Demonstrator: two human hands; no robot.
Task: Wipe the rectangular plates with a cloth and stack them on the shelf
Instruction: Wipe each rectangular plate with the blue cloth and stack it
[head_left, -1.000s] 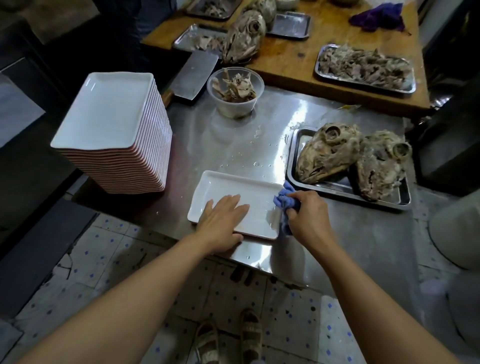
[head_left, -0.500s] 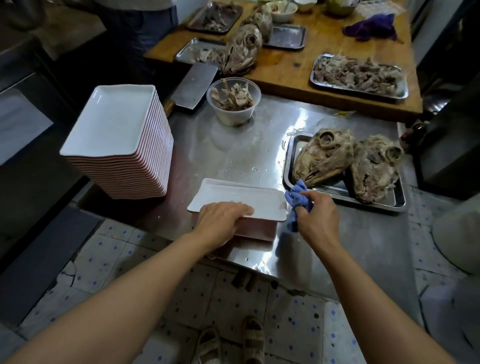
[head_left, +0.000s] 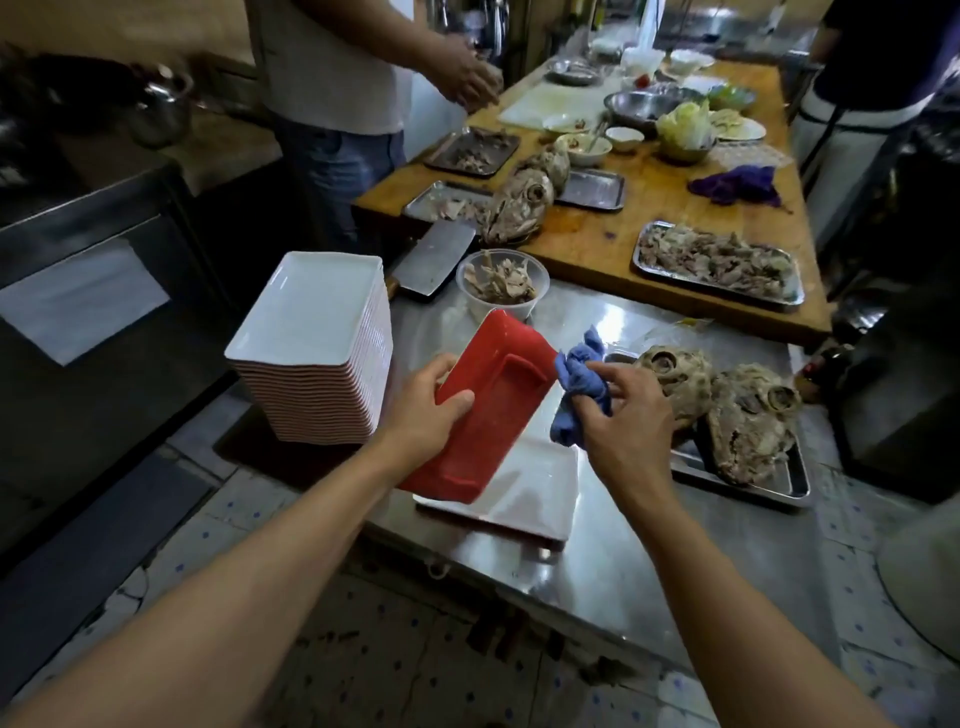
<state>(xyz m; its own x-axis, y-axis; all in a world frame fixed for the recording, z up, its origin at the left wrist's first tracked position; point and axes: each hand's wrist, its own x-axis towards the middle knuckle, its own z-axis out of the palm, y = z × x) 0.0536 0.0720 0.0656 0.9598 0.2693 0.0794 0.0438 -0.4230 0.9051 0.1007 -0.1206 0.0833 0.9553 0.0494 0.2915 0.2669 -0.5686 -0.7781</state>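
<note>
The left hand (head_left: 423, 415) had lifted and flipped the rectangular plate (head_left: 488, 400), red underside up, gripping its edge; the right hand (head_left: 621, 415) clutched the crumpled blue cloth (head_left: 579, 384) against it, probably starting the underside wipe.

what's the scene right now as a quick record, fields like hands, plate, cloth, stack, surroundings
left hand: grips the lifted plate, red underside up, tilted
right hand: holds the blue cloth against the plate's right edge
second plate: lies flat on the steel table, white side up, under the lifted one
plate stack: tall, at the table's left end
metal tray: right of the hands, holds two cooked animal heads
cleaver: behind the stack
clear bowl: meat scraps inside
</note>
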